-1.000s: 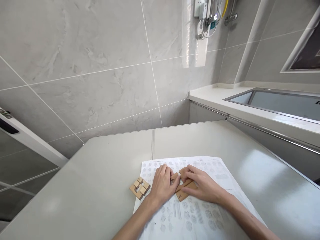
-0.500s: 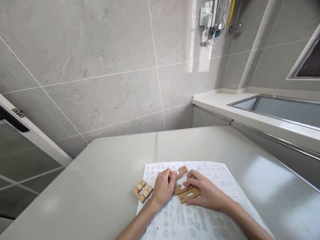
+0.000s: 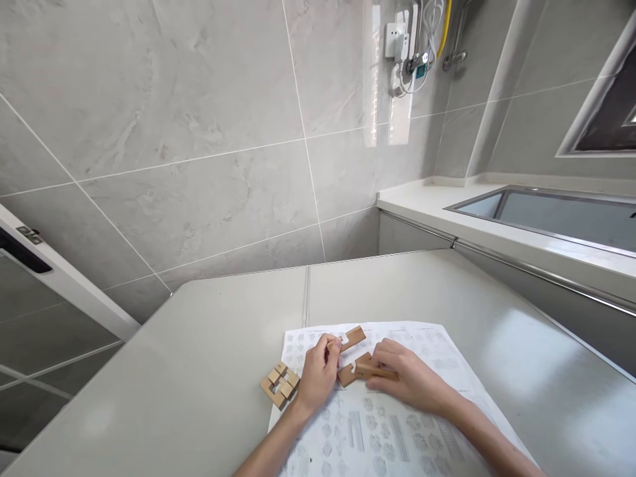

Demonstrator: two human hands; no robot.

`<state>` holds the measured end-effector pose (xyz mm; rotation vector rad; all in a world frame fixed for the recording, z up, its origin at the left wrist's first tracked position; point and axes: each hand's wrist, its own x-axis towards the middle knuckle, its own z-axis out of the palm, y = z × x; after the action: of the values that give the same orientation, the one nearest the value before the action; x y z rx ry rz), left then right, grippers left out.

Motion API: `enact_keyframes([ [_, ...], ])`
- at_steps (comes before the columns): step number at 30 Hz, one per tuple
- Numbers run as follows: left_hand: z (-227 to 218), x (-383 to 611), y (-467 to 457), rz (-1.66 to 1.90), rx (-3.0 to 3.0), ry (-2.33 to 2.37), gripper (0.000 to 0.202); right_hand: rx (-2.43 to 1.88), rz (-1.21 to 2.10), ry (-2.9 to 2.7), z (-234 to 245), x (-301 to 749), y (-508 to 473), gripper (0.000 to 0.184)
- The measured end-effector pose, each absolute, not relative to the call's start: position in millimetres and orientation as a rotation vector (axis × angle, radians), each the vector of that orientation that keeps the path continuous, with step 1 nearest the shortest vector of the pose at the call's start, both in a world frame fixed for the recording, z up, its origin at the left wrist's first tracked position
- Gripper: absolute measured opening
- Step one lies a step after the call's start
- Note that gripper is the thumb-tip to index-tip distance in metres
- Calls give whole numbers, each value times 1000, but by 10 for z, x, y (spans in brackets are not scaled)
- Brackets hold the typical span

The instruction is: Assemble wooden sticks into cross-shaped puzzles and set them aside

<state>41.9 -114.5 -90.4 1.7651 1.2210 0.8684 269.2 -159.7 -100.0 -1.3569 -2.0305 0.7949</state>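
My left hand (image 3: 320, 371) is closed, its thumb and fingers pinching the near end of a flat notched wooden puzzle piece (image 3: 354, 337) above the printed sheet (image 3: 348, 437). To the right, my right hand (image 3: 410, 374) grips a flat wooden puzzle piece (image 3: 380, 372), tipped up on its edge; its fingers partly cover it. Another notched wooden piece (image 3: 348, 377) lies against that one, between the two hands. Left of my left wrist, a squarish cluster of interlocked wooden pieces (image 3: 281, 384) rests at the sheet's left edge, with a gap in its middle.
Everything lies on a pale grey table (image 3: 238, 344) with a seam across it. A white counter (image 3: 422, 205) with an inset sink (image 3: 556, 215) stands at the right. A door (image 3: 64, 278) is at the left, and a tiled wall (image 3: 209, 132) rises behind.
My right hand has tipped the slotted piece from lying flat up onto its edge. My left hand keeps its notched piece, little moved. The view has shifted slightly.
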Motion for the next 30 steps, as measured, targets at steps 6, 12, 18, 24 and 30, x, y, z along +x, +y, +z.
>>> enact_keyframes([
  [6, -852, 450, -1196, 878, 1504, 1020, 44, -1469, 909, -1665, -1051, 2756, -1510, 35],
  [12, -835, 492, -1279, 808, 1496, 920, 44, -1239, 1172, -1551, -1089, 2690, -1531, 42],
  [18, -876, 511, -1270, 825, 1494, 912, 43, -1157, 1185, -1593, -1051, 2592, -1601, 52],
  [24, -898, 495, -1264, 798, 1525, 908, 43, -1157, 1059, -1621, -1117, 2585, -1588, 59],
  [30, -909, 496, -1268, 807, 1539, 900, 42, -1342, 831, -1743, -1202, 2585, -1594, 61],
])
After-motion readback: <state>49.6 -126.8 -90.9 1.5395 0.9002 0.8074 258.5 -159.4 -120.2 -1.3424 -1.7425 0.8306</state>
